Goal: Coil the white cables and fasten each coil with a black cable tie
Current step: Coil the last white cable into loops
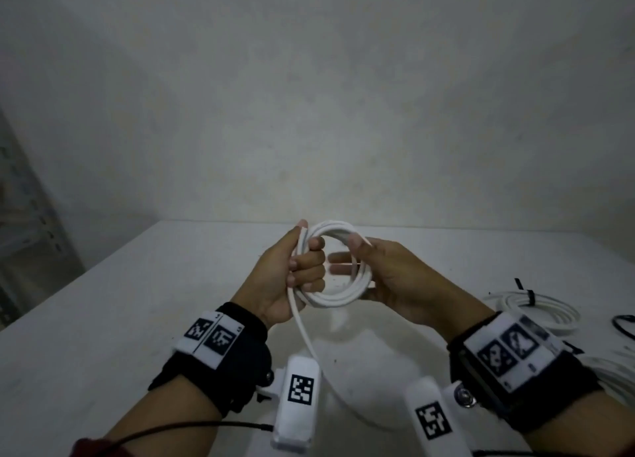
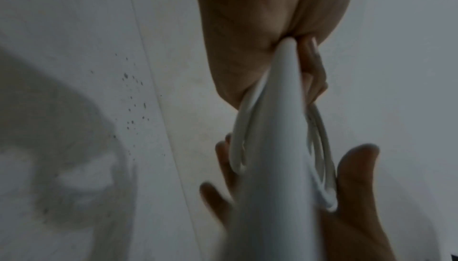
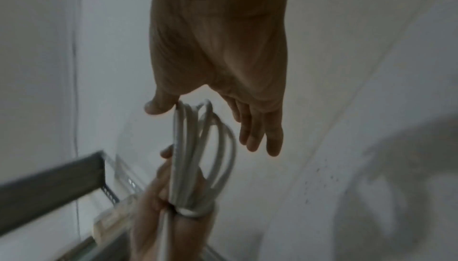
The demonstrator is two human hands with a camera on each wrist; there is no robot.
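Item 1, white cable (image 1: 335, 290): several loops gathered into a coil held up over the desk (image 1: 137, 284), between both my hands. A loose tail (image 1: 304, 333) drops from the coil's lower left toward me and curves away out of clear sight near the wrist cameras.

Item 2, left hand (image 1: 290, 277): fingers curled round the coil's left side, thumb up along the loops. This is my anchor grip.

Item 3, right hand (image 1: 388, 277): thumb (image 3: 158, 106) pressed on the near side of the loops, fingers (image 3: 257, 136) stretched fairly straight behind them. It steadies and guides more than it grips.

Step in hand, as I judge it: winding in the remaining tail. To do it well I would keep the left grip firm so that the loops stay stacked, feed each new turn at the same size, and lay it flat without twist.

Item 4, finished coil (image 1: 539, 310): on the desk at the right, well apart, with a black cable tie (image 1: 531, 296) across it. More white cable lies at the far right edge, and a dark loop there may be a spare tie; too blurred to say.

Item 5, metal shelving (image 1: 27, 222): left of the desk, clear of the work.

Obstruction: the tail hangs close to the left wrist's camera housing (image 1: 297, 398) and could snag on it.
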